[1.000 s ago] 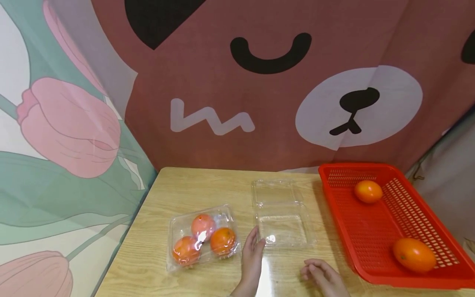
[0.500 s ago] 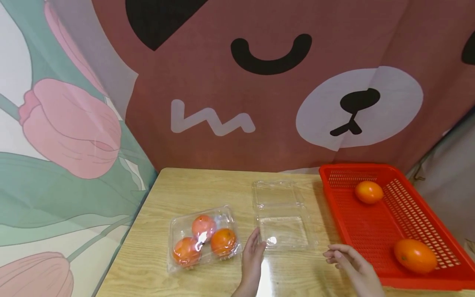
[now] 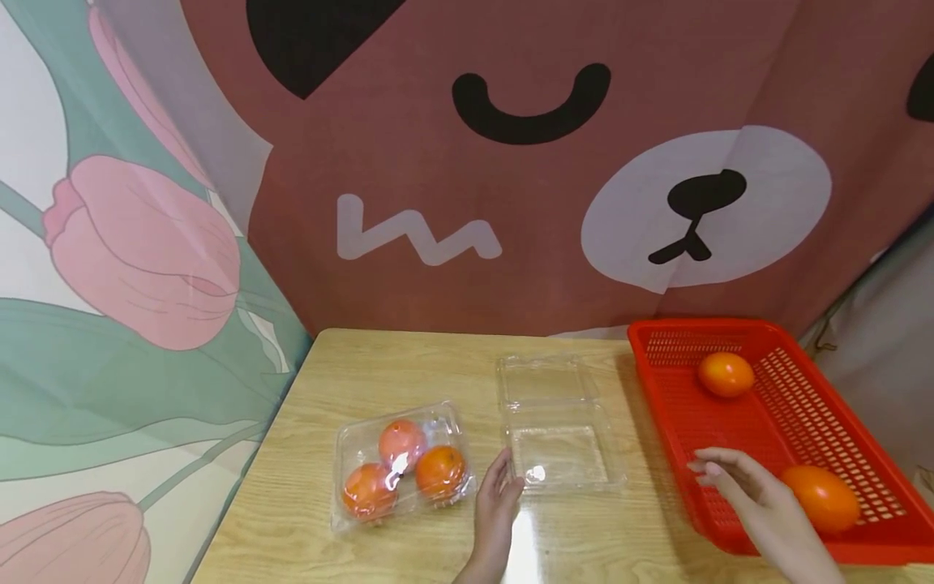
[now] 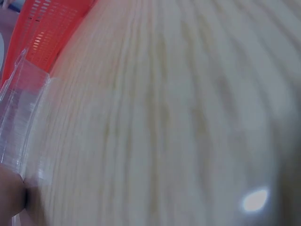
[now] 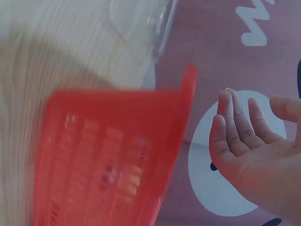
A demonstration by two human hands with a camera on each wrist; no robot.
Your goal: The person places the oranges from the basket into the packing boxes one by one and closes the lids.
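Observation:
A clear plastic clamshell box [image 3: 558, 454] lies with its lid folded back in the middle of the table. My left hand [image 3: 494, 511] rests at its near left corner with straight fingers; the left wrist view shows just a fingertip by the clear wall [image 4: 19, 117]. Over the left rim of the red basket [image 3: 730, 446] hovers my right hand [image 3: 762, 503], relaxed and holding nothing in the right wrist view. Close beside it in the basket is an orange fruit [image 3: 823, 499]. Farther back in the basket lies another orange fruit [image 3: 726, 375].
To the left, a closed clear box [image 3: 343, 454] contains three orange fruits [image 3: 440, 473]. Behind the wooden table [image 3: 409, 365] hangs a brown curtain with a bear print [image 3: 438, 300]. A tulip-print cloth [image 3: 146, 389] hangs along the left side.
My right hand has moved right and a little away from me, from the bare table to above the basket. The left hand and the boxes have stayed in place.

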